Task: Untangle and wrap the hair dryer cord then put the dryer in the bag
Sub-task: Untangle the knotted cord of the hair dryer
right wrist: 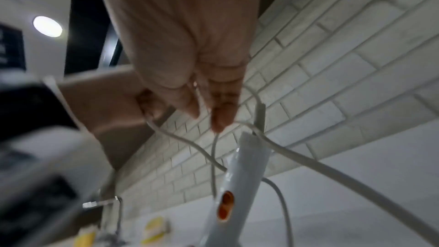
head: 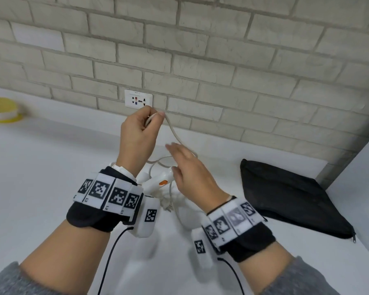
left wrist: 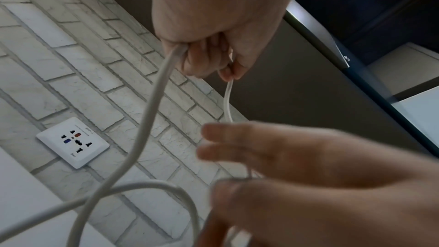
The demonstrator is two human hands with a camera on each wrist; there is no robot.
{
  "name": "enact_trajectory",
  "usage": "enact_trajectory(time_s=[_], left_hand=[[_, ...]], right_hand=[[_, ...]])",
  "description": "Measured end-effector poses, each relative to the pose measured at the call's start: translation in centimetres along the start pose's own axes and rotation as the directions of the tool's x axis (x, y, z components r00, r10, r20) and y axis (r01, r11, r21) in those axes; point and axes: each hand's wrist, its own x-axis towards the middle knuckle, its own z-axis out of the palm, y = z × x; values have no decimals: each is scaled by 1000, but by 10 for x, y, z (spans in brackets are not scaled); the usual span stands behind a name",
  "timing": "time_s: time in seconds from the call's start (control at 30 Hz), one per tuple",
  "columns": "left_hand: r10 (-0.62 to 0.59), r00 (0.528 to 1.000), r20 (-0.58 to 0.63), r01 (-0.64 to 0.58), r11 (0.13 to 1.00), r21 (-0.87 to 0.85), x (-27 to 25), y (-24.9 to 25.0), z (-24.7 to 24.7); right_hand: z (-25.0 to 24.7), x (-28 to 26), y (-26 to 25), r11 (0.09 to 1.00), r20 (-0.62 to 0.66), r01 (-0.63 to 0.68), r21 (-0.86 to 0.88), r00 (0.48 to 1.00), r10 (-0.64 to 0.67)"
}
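Observation:
A white hair dryer point(head: 156, 183) with an orange switch lies on the white counter point(head: 51, 167), its handle point(right wrist: 240, 176) pointing up toward my right hand. Its pale cord point(head: 175, 133) rises in a loop from the tangle beside the dryer. My left hand point(head: 153, 116) is raised in front of the wall socket point(head: 138, 99), and its curled fingers point(left wrist: 204, 57) grip the cord point(left wrist: 152, 112). My right hand point(head: 171, 157) hovers lower, blurred, just above the handle. Its fingers point(right wrist: 221, 112) are straight, with the cord running past them. The black zip bag point(head: 285, 199) lies flat at the right.
A brick wall point(head: 222, 50) runs along the back of the counter. A yellow and white bowl point(head: 2, 109) sits at the far left by the wall. More cord point(head: 175, 201) is heaped under the dryer. A white side panel point(head: 360, 167) stands behind the bag.

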Motion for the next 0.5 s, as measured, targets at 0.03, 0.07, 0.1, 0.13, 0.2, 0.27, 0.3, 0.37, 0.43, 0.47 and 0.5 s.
enact_trajectory(time_s=[0.03,0.07,0.1,0.13,0.2,0.27,0.3,0.37,0.43,0.47,0.5], left_hand=[[7,1000,5,-7,1000,1,-1,1,0],[11,1000,7,-11,1000,2,-2,1,-1],[12,1000,8,-12,1000,5,-3,0,-2],[10,1000,4,-10,1000,9,-2,-1,-4],[0,1000,-8,0,1000,19,0,-4,-8],[-14,1000,1,14,999,34,3,-9,-12],[-22,1000,14,21,999,49,4,-10,-14],[-37,999,34,34,997,73,8,-15,-16],[-43,998,42,40,995,86,11,-18,-17],[-45,998,46,41,995,87,13,-18,-17],[-49,997,52,45,996,81,14,-19,-17]], right_hand=[[6,6,2,990,49,-69,-120,996,75],[10,10,5,970,75,-106,-221,989,126],[11,14,8,954,79,-119,-276,986,146],[11,17,9,955,60,-117,-274,989,138],[10,16,12,990,-4,-83,-110,997,83],[4,8,13,992,-75,-20,126,997,29],[-2,3,12,965,-105,13,262,994,15],[-18,-10,11,840,-156,20,542,985,78],[-40,-22,18,671,-242,42,740,948,207],[-52,-26,25,601,-296,77,795,915,273],[-63,-30,33,554,-343,117,824,882,323]])
